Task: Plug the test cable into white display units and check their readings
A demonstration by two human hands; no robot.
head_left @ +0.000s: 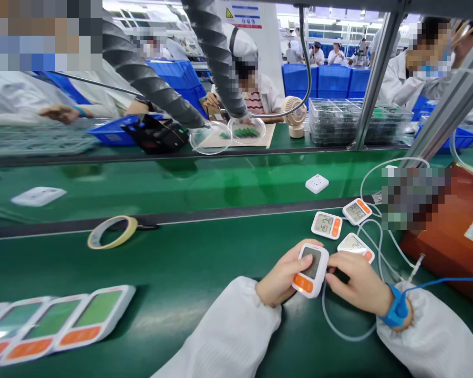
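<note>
My left hand (281, 278) and my right hand (357, 281) both grip a small white device with an orange button and a dark screen (311, 270), held just above the green bench mat (189, 273). A thin white cable (341, 331) loops from under it. Three similar devices lie just beyond: one showing digits (326, 224), another (357, 211), and a third (355, 244) right behind my right hand. A blue wrist strap (396, 310) circles my right wrist.
A row of white-and-orange devices (59, 320) lies at the lower left. A tape roll (112, 232) sits by the conveyor's edge. White units (316, 183) (38, 196) ride the green belt. An orange box (453, 231) stands at right. People work across the line.
</note>
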